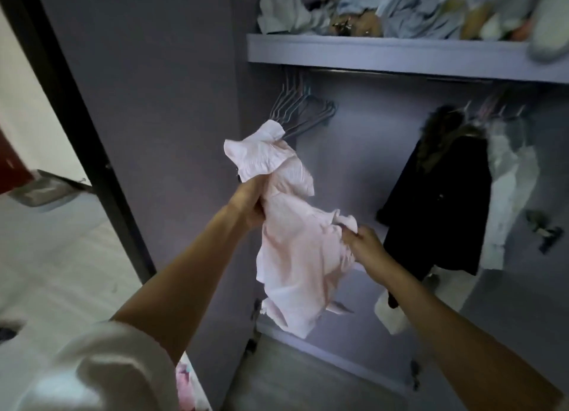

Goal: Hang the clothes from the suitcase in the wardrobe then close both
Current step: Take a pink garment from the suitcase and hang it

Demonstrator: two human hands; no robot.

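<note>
- Both grips are busy on one pale pink garment, held up right in front of the open wardrobe.
- Left hand has the cloth bunched tight in a closed fist near its top, and a ruffled end flops up and over above the knuckles.
- Right hand pinches a frilled edge lower down on the garment's right side, fingers curled into the fabric.
- Between the two hands the pink garment hangs crumpled, its lower part dangling free below them.
- Behind it, a cluster of bare wire hangers hangs at the left end of the rail; the ruffled top of the garment overlaps them in view, though actual contact can't be judged.
- Over to the right, a black coat hangs on the rail with a white garment just beside it.
- Up top, the shelf carries a heap of pale blue and cream clothes.
- No suitcase in view.
</note>
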